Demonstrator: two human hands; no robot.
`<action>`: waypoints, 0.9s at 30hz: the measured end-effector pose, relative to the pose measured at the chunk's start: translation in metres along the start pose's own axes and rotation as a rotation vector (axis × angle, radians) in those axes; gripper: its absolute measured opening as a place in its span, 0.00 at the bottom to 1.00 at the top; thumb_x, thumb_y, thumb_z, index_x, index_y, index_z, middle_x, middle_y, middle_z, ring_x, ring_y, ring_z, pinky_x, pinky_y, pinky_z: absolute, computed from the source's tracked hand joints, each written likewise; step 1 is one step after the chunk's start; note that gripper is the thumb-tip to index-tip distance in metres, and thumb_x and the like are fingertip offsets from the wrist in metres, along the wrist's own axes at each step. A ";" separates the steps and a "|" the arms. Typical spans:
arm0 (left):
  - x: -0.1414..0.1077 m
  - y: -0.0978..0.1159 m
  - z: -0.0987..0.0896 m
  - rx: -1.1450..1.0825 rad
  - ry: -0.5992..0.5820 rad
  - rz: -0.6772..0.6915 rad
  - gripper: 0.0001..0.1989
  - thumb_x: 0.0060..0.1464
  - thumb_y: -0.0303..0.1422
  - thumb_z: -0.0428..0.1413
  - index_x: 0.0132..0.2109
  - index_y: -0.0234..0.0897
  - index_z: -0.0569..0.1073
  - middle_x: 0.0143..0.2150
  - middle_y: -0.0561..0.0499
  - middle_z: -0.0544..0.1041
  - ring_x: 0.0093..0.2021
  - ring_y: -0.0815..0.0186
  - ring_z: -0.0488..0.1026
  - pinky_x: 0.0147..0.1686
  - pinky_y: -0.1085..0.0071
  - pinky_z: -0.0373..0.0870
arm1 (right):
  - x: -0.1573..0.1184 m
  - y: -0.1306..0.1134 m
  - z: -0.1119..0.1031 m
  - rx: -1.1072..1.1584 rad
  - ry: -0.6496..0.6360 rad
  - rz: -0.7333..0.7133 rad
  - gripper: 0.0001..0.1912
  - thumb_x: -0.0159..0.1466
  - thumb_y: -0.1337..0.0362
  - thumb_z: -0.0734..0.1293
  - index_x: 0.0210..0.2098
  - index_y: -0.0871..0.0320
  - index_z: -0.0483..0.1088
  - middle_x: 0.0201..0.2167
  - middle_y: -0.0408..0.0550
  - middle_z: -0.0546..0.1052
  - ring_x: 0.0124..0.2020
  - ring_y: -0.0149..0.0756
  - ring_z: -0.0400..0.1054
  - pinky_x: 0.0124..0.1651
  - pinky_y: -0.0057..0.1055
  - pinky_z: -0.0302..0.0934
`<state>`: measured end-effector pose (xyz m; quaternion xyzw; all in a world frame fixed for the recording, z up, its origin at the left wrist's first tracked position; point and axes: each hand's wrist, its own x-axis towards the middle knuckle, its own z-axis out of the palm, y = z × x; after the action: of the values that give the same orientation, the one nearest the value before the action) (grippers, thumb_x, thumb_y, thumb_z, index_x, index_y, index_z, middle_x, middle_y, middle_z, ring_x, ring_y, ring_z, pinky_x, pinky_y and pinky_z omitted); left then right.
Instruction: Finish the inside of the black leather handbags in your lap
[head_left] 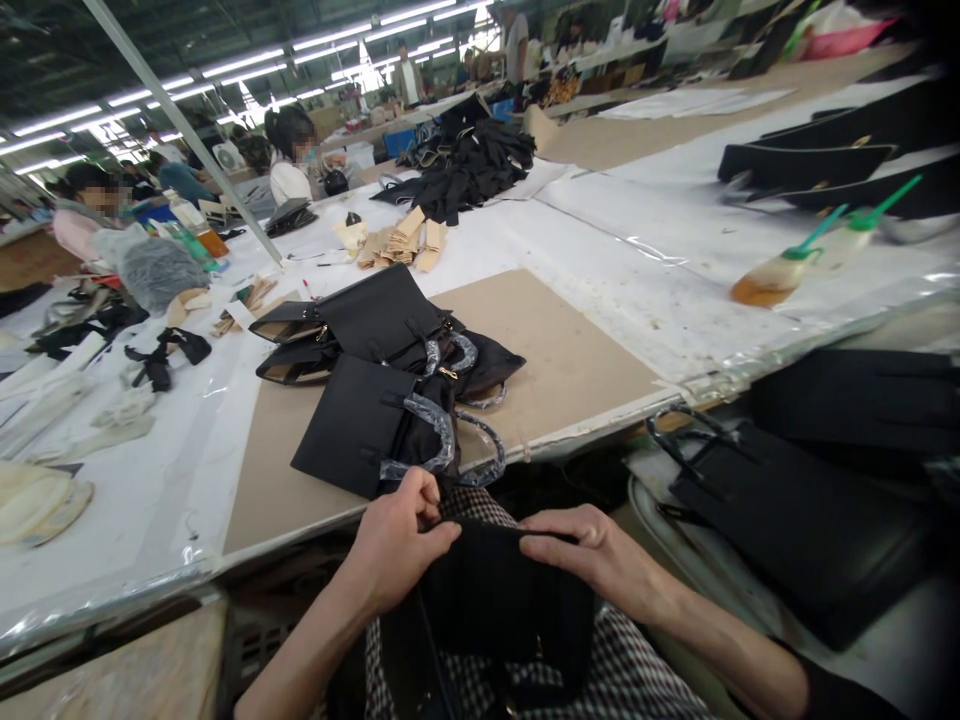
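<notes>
On my lap lies a black handbag piece (517, 600), its upper edge pinched at both ends. My left hand (401, 535) closes thumb against fingers at that edge's left end. At the other end, my right hand (581, 545) grips the edge with the thumb on the near side and the fingers over the far side. Just beyond my hands, several black handbags (352, 420) lie in an overlapping pile, with handles (431, 435) wrapped in clear plastic. The lower part of the piece I hold is dark, so its details are hard to make out.
A beige board (555, 350) lies under the bags on the white table (622, 260). Bottles with green nozzles (776, 275) stand right. More black bags (810, 500) rest beside me at right. Black strips (472, 160) are heaped farther back; people sit across the table at left.
</notes>
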<state>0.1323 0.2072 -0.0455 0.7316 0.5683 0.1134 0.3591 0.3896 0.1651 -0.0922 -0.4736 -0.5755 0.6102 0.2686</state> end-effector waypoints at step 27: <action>-0.033 -0.004 -0.042 0.033 -0.338 0.068 0.09 0.57 0.34 0.57 0.44 0.44 0.78 0.37 0.58 0.79 0.38 0.65 0.74 0.37 0.75 0.62 | 0.032 -0.066 -0.013 -0.894 -0.278 -0.245 0.10 0.67 0.61 0.64 0.41 0.57 0.76 0.32 0.49 0.79 0.34 0.42 0.73 0.36 0.31 0.61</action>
<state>0.0943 0.1946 -0.0101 0.7648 0.4765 -0.0083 0.4335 0.3736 0.2110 -0.0366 -0.3853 -0.8633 0.3246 0.0291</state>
